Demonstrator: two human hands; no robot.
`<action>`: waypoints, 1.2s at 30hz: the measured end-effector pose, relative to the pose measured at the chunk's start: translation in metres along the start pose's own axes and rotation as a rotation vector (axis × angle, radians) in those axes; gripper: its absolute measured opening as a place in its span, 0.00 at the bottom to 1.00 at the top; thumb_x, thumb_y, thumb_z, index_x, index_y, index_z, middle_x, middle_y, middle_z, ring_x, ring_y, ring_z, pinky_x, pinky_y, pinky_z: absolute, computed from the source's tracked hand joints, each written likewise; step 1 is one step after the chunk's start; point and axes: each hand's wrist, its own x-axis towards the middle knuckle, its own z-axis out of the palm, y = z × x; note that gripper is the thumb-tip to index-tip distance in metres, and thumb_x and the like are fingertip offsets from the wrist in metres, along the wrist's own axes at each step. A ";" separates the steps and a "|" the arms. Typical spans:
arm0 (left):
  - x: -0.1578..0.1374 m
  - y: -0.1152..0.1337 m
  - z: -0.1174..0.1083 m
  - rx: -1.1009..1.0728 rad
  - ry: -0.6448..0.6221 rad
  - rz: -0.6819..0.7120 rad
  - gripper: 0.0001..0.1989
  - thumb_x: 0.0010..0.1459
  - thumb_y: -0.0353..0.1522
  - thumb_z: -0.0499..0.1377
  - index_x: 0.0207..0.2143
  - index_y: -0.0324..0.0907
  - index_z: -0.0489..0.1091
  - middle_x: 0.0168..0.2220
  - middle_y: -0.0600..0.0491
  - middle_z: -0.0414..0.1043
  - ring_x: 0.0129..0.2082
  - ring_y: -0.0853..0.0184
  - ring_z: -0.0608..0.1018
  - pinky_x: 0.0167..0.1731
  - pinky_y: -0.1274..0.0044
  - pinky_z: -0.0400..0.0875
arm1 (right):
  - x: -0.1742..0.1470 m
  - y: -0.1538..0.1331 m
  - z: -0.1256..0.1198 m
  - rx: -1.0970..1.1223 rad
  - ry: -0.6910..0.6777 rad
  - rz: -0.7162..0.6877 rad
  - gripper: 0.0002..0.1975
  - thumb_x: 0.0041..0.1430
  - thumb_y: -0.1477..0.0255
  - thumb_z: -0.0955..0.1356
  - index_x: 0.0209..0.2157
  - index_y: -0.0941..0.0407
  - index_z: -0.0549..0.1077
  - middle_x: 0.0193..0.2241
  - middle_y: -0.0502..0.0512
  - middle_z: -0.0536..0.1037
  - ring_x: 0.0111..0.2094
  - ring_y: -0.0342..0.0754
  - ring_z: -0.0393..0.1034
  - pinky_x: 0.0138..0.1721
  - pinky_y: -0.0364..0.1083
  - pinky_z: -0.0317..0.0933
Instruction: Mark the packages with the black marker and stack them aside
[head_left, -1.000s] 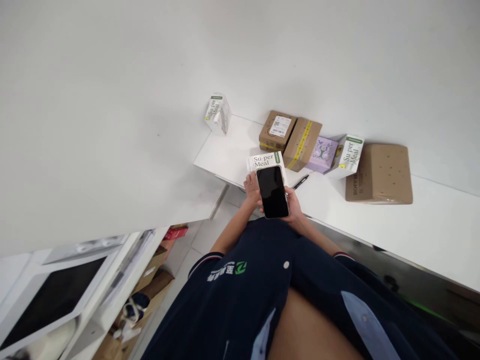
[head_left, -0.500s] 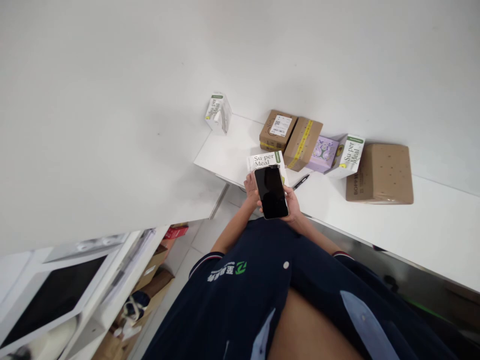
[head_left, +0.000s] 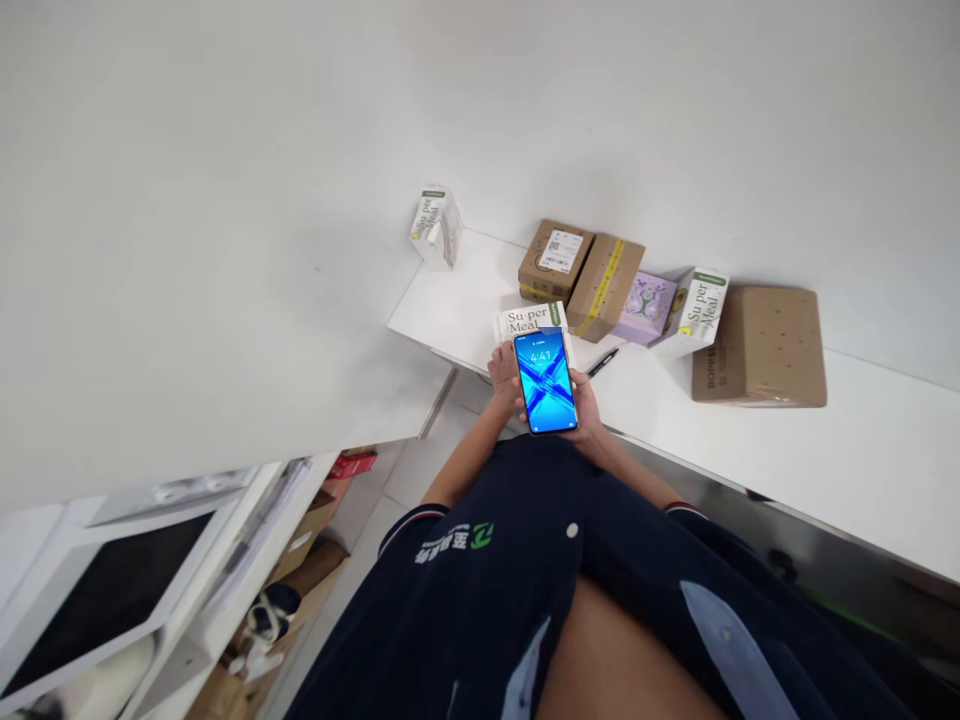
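Right hand (head_left: pixel 588 407) grips one phone (head_left: pixel 546 385); left hand (head_left: pixel 502 372), hold unclear, by one of three white boxes (head_left: pixel 527 318).

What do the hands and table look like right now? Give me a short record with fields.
right hand: holding the phone
screen: lit blue, showing 4:41
left hand: at the front carton; grip unclear
front carton: marked Su-per Meal, partly hidden by the phone
pen: on the table, right of the phone
back row, left to right: labelled box, taped box, purple box, white carton, large brown box
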 end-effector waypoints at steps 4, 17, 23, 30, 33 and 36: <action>0.000 0.007 -0.007 0.009 -0.032 -0.054 0.18 0.67 0.36 0.50 0.56 0.48 0.70 0.53 0.43 0.71 0.55 0.53 0.71 0.51 0.65 0.67 | 0.000 -0.001 -0.003 -0.010 -0.007 0.001 0.29 0.60 0.50 0.62 0.52 0.56 0.70 0.42 0.61 0.82 0.42 0.59 0.78 0.42 0.59 0.73; 0.004 -0.002 0.014 0.204 -0.003 0.024 0.24 0.67 0.42 0.51 0.64 0.54 0.63 0.60 0.43 0.61 0.57 0.51 0.65 0.50 0.63 0.67 | -0.014 -0.014 -0.013 0.000 0.144 -0.105 0.26 0.59 0.54 0.62 0.51 0.55 0.71 0.42 0.59 0.82 0.43 0.58 0.78 0.41 0.58 0.74; 0.004 -0.005 0.020 0.213 0.010 0.049 0.26 0.68 0.44 0.49 0.66 0.54 0.62 0.62 0.42 0.58 0.58 0.49 0.63 0.53 0.61 0.65 | -0.047 -0.033 -0.059 -0.219 0.473 -0.375 0.27 0.54 0.50 0.64 0.47 0.55 0.71 0.37 0.57 0.80 0.37 0.54 0.77 0.33 0.51 0.72; 0.005 -0.008 0.024 0.220 0.028 0.056 0.26 0.67 0.44 0.49 0.65 0.53 0.62 0.61 0.42 0.59 0.57 0.49 0.63 0.52 0.61 0.65 | -0.076 -0.048 -0.146 -1.447 1.482 -0.330 0.30 0.53 0.58 0.69 0.57 0.51 0.70 0.54 0.63 0.70 0.49 0.59 0.67 0.50 0.59 0.62; 0.005 -0.008 0.025 0.219 0.028 0.060 0.26 0.67 0.44 0.49 0.66 0.53 0.62 0.61 0.42 0.59 0.57 0.49 0.63 0.53 0.60 0.65 | -0.084 -0.042 -0.177 -1.741 1.643 -0.140 0.31 0.57 0.58 0.68 0.61 0.51 0.68 0.56 0.67 0.67 0.52 0.64 0.64 0.52 0.64 0.57; 0.004 -0.007 0.024 0.218 0.022 0.049 0.26 0.67 0.44 0.49 0.66 0.53 0.62 0.62 0.42 0.58 0.58 0.49 0.63 0.54 0.60 0.65 | -0.090 -0.036 -0.197 -1.791 1.675 -0.055 0.33 0.58 0.58 0.68 0.64 0.53 0.65 0.57 0.69 0.67 0.52 0.65 0.64 0.51 0.63 0.57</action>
